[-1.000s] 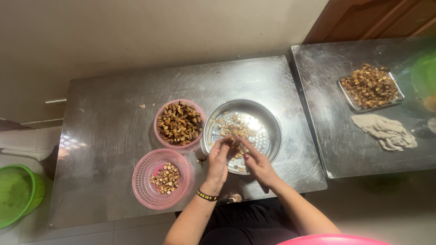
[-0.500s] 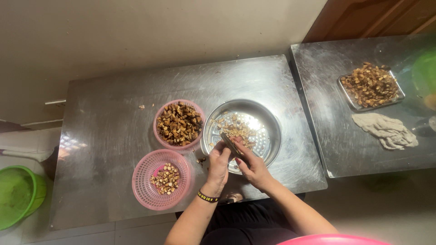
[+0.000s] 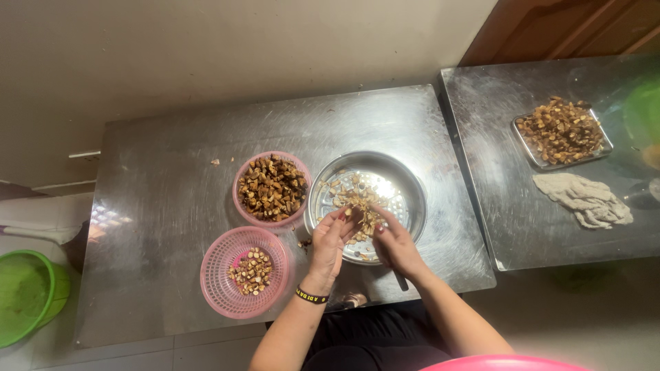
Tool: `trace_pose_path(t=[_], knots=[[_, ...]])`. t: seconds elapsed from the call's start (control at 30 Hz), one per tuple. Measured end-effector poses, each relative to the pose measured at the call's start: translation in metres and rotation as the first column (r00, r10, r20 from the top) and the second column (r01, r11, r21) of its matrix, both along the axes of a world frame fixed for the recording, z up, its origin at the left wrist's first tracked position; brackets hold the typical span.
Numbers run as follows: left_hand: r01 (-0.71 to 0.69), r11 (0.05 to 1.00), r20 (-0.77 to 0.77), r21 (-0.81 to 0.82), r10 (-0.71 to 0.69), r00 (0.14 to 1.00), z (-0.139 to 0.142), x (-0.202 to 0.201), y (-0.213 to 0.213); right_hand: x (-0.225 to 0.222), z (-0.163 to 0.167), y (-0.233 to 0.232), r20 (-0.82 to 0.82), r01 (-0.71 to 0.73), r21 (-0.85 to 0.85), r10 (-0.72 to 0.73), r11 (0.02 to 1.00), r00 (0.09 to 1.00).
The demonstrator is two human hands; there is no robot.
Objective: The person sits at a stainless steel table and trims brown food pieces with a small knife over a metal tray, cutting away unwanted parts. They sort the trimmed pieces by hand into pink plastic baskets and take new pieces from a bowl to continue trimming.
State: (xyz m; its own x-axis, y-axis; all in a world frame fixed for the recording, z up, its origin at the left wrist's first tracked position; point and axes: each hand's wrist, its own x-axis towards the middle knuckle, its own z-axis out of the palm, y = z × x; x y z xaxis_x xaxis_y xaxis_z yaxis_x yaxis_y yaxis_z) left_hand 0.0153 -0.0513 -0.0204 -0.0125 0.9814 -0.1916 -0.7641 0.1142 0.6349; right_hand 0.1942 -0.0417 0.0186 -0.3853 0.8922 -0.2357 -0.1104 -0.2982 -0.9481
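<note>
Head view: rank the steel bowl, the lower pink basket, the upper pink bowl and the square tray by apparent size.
1. steel bowl
2. lower pink basket
3. square tray and upper pink bowl: these look alike, so no ranking between them.

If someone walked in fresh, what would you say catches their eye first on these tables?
Probably the two hands, left hand and right hand, meeting over the round metal pan of pale scraps at the centre. Next, two pink baskets of brown pieces to its left, and a heaped metal tray on the right-hand table.
</note>
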Motion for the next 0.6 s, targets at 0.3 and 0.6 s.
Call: trace_pose_path(t=[0.3, 0.6], knots=[[-0.035, 0.999, -0.029, -0.008, 0.035, 0.999, -0.012, 0.006, 0.002, -0.017, 0.007, -0.016, 0.306, -0.154, 0.571, -0.036, 0.806, 0.951], [-0.056, 0.997, -0.110, 0.060, 0.063, 0.992, -0.013, 0.015, 0.006, -0.026, -0.007, -0.007, 0.164, 0.005, 0.566, -0.119, 0.824, 0.979]])
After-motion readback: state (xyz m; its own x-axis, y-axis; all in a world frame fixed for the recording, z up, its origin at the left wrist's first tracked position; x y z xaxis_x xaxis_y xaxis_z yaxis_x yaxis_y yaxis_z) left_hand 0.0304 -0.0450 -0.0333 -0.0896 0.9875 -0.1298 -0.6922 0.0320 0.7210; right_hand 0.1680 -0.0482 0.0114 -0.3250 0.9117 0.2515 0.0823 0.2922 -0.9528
